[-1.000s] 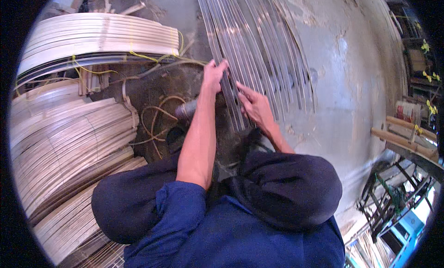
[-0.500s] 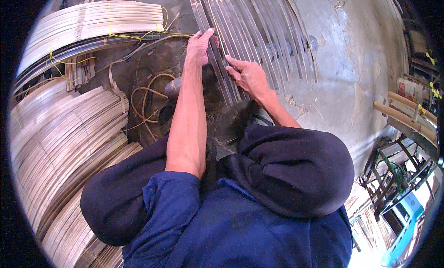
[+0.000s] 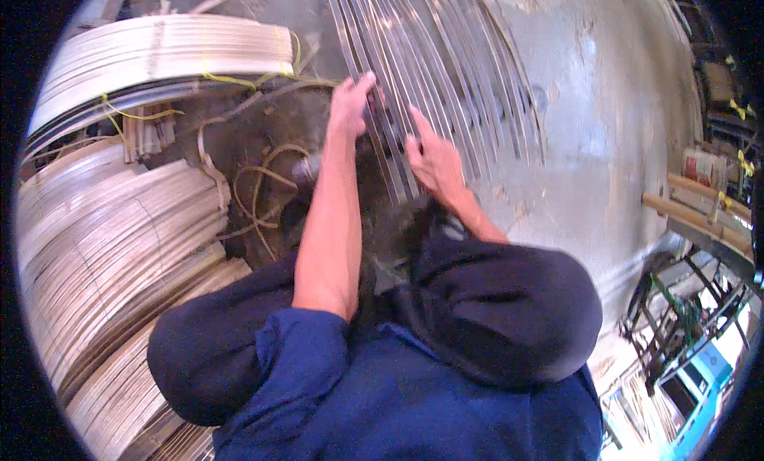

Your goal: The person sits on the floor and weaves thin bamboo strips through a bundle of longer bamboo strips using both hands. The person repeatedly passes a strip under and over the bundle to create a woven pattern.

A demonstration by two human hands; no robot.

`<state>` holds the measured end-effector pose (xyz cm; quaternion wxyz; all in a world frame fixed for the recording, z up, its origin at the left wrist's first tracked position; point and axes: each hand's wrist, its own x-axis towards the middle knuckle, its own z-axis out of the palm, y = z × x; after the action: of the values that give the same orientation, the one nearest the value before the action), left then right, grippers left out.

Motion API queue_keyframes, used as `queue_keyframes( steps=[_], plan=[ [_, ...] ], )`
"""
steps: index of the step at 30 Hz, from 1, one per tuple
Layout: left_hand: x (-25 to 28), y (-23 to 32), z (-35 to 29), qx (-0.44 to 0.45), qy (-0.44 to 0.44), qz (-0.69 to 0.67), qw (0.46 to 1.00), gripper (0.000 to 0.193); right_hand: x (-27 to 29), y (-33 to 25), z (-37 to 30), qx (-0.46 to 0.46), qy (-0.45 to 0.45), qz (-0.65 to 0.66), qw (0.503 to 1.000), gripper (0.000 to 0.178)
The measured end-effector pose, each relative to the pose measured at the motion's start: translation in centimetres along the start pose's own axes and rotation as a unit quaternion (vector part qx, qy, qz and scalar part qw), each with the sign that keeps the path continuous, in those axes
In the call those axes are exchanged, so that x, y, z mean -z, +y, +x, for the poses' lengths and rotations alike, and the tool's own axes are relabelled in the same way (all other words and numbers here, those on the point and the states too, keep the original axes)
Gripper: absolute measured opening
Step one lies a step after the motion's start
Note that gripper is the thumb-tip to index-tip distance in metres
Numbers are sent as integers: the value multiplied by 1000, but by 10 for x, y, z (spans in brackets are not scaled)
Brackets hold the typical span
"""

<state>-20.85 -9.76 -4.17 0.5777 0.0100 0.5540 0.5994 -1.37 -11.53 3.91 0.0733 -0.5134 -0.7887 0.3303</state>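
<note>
Long thin dark strips with shiny edges fan out side by side in front of me, running away toward the far edge. My left hand is closed on a dark strip at the left side of the fan; some of its fingertips show past the strip's right edge. Over the near part of the fan, my right hand has its index finger stretched forward and its thumb apart. It lies against or just above the strips; blur hides which. No strip is visibly gripped in it.
Bundles of pale slats tied with yellow cord lie at the far left. A large stack of pale strips stands at my left. Coiled cord lies on the floor by my left forearm. Wooden poles are at the right.
My right hand has shifted slightly right, and its index finger now reaches farther from the thumb. My left hand keeps its hold on the strip. The whole view has shifted a little.
</note>
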Motion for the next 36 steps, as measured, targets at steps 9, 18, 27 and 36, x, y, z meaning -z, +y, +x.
queue_keyframes(
  steps=[9,18,27,36],
  plan=[
    [7,-14,17,-3,-2,7,1000,17,0,11,9,144,64,76,984,34],
    [2,-22,17,-36,19,-21,999,17,19,-17,-11,160,97,162,969,34],
    [-8,-13,7,-38,24,2,999,14,-3,-7,3,72,7,133,989,41],
    [-2,-10,9,-29,8,23,999,15,-9,-6,3,141,20,124,982,40]
  ],
)
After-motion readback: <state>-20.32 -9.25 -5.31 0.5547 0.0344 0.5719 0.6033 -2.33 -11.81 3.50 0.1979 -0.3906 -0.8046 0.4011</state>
